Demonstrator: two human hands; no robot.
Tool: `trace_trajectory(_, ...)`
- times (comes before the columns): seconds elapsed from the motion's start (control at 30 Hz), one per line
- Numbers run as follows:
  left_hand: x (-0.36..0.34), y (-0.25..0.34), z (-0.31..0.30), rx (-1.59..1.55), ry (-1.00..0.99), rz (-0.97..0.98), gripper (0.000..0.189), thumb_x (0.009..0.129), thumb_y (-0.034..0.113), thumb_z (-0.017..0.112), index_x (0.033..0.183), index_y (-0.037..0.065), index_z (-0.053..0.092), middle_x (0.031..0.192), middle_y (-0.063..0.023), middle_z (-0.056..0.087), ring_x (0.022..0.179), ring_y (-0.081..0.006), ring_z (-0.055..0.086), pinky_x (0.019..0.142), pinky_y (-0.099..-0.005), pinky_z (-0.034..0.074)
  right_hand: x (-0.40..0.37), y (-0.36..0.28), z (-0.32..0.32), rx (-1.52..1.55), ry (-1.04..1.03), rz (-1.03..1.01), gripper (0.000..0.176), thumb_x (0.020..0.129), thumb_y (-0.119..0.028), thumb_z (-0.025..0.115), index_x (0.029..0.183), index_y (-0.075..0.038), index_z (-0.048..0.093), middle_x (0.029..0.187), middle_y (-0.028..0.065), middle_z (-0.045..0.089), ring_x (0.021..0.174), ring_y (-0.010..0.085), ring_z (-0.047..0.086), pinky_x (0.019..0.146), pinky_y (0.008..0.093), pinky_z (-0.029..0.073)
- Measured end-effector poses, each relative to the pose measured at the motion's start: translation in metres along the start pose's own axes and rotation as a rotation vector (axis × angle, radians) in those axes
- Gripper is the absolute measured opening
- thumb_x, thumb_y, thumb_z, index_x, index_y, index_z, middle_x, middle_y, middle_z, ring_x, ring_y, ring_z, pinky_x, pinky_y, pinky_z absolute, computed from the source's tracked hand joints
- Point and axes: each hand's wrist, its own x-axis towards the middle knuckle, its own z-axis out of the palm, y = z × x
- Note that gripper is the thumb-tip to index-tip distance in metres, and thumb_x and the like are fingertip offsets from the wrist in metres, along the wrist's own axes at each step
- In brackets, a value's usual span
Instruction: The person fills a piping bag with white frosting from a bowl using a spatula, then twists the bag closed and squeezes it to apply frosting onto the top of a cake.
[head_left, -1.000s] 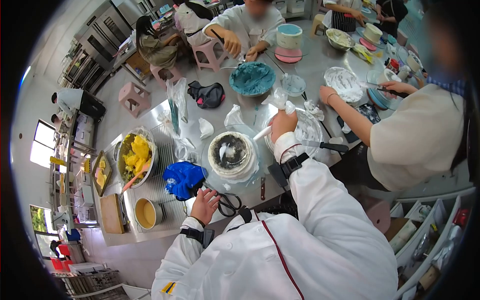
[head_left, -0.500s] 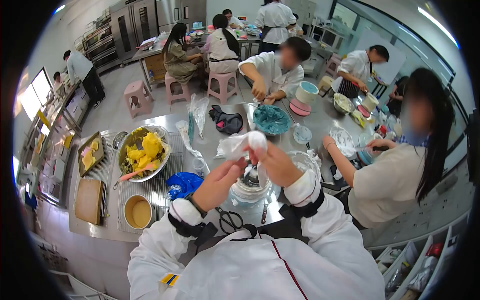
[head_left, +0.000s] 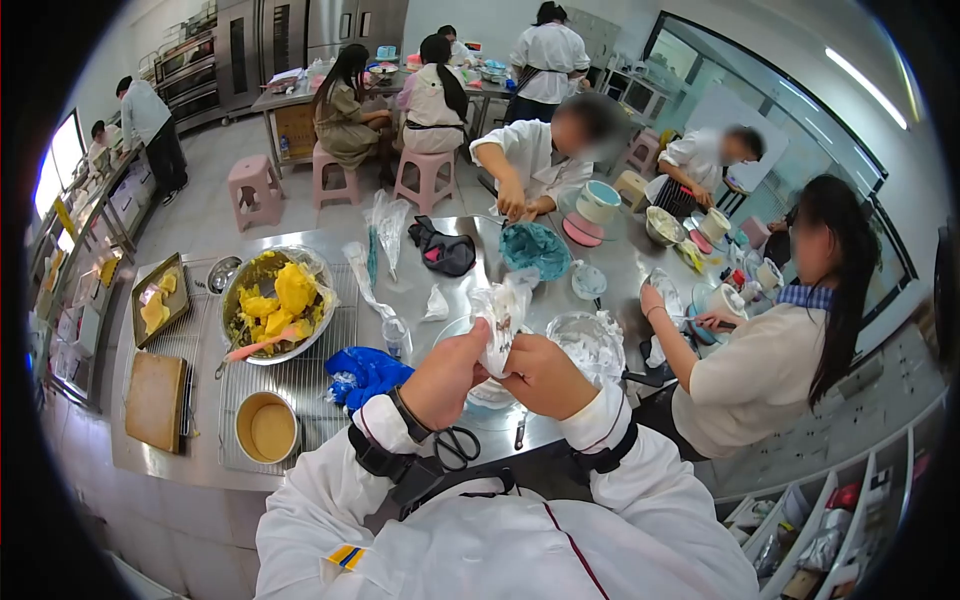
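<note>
A crumpled, whitish plastic piping bag (head_left: 500, 305) smeared with white cream stands up between my two hands, above the steel table. My left hand (head_left: 447, 375) is closed round its left side, thumb against the plastic. Lower on the right, my right hand (head_left: 548, 376) grips the bag with curled fingers. Beneath them a turntable (head_left: 452, 330) with white cream is mostly covered by my hands. A bowl of white cream (head_left: 590, 345) sits just right of my right hand. Black-handled scissors (head_left: 457, 448) lie near my left wrist.
Left are a bowl of yellow cream (head_left: 292, 290), a blue bag (head_left: 365, 378), a round cake tin (head_left: 267, 427) and a tray (head_left: 160, 300). Ahead, a co-worker's hands (head_left: 520, 203) are at a bowl of teal cream (head_left: 533, 250). Another person (head_left: 765, 340) works close on my right.
The piping bag and both hands have come down and nearer to my body. My right hand has moved from the bag's top to its lower right side. The view has shifted slightly.
</note>
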Motion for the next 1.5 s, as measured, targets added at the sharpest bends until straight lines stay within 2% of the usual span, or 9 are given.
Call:
trace_trajectory(0.27,-0.009,-0.007,0.04,0.39,0.133,0.305,0.036,0.1,0.033,0.051,0.096,-0.001,0.064,0.084,-0.0001,0.062,0.075,-0.0046,0.05,0.067,-0.0212,0.041,-0.028,-0.001,-0.036,-0.021,-0.127,0.065,0.014,0.076,-0.001,0.067,0.09,-0.002,0.067,0.088,0.0121,0.063,0.081,0.0293,0.062,0.071,0.0366,0.05)
trace_trajectory(0.47,0.01,-0.034,0.102,0.325,0.096,0.431,0.019,0.093,0.015,0.064,0.105,0.0,0.065,0.088,0.0001,0.066,0.077,-0.003,0.055,0.067,-0.0202,0.043,-0.064,0.022,-0.106,1.068,0.316,0.369,0.023,0.096,-0.021,0.057,0.105,-0.001,0.061,0.1,0.0078,0.063,0.088,0.0152,0.061,0.078,0.0293,0.049)
trace_trajectory(0.67,0.026,-0.074,0.167,0.691,0.164,0.53,0.015,0.088,0.005,0.066,0.103,0.002,0.066,0.092,0.0009,0.067,0.08,-0.0044,0.058,0.069,-0.0209,0.045,-0.094,0.027,-0.174,1.095,0.247,0.432,0.016,0.095,-0.02,0.06,0.1,-0.005,0.058,0.086,0.0017,0.062,0.069,0.0106,0.057,0.065,0.0268,0.048)
trace_trajectory(0.97,0.034,-0.098,0.192,0.025,0.224,0.705,0.018,0.092,0.004,0.059,0.109,0.002,0.061,0.101,-0.0056,0.068,0.087,-0.0142,0.066,0.075,-0.0263,0.052,-0.162,0.062,-0.203,1.856,0.455,0.465,0.008,0.098,-0.015,0.054,0.097,-0.008,0.057,0.09,0.0049,0.065,0.086,0.02,0.067,0.073,0.0343,0.058)
trace_trajectory(1.1,0.035,-0.098,0.179,0.156,0.208,0.727,0.018,0.09,0.005,0.062,0.107,0.001,0.061,0.094,-0.0039,0.067,0.081,-0.0109,0.063,0.073,-0.0248,0.05,-0.18,0.078,-0.204,1.862,0.332,0.48,0.011,0.097,-0.016,0.055,0.103,-0.007,0.057,0.095,0.0062,0.064,0.09,0.0216,0.066,0.077,0.0353,0.057)
trace_trajectory(1.27,0.034,-0.089,0.172,0.314,0.279,0.678,0.016,0.085,0.004,0.066,0.101,0.001,0.062,0.086,-0.0024,0.067,0.071,-0.0068,0.06,0.064,-0.0226,0.049,-0.171,0.055,-0.224,1.072,0.252,0.31,0.043,0.092,-0.018,0.063,0.129,-0.005,0.049,0.109,0.0071,0.059,0.097,0.0224,0.063,0.084,0.0361,0.053)
trace_trajectory(1.33,0.03,-0.085,0.168,0.304,0.305,0.666,0.016,0.084,0.005,0.068,0.097,0.001,0.062,0.083,-0.0024,0.066,0.067,-0.0072,0.06,0.061,-0.022,0.049,-0.156,0.042,-0.234,0.864,0.282,0.281,0.044,0.089,-0.015,0.065,0.129,-0.003,0.051,0.107,0.0057,0.061,0.099,0.0191,0.062,0.086,0.0323,0.051)
trace_trajectory(1.4,0.027,-0.081,0.161,0.308,0.289,0.635,0.013,0.084,0.006,0.068,0.095,0.002,0.061,0.081,-0.0021,0.065,0.066,-0.0078,0.06,0.06,-0.0219,0.049,-0.137,0.024,-0.245,0.286,-0.018,0.281,0.039,0.089,-0.024,0.067,0.122,-0.004,0.058,0.107,0.0053,0.061,0.1,0.0152,0.059,0.082,0.0294,0.047)
trace_trajectory(1.5,0.012,-0.065,0.151,0.296,0.247,0.587,0.012,0.087,0.008,0.066,0.096,0.003,0.06,0.083,-0.0022,0.065,0.068,-0.0089,0.061,0.061,-0.0218,0.049,-0.119,0.013,-0.226,0.378,-0.143,0.318,0.026,0.093,-0.022,0.062,0.107,-0.001,0.066,0.093,0.0042,0.066,0.085,0.0098,0.061,0.073,0.0257,0.047)
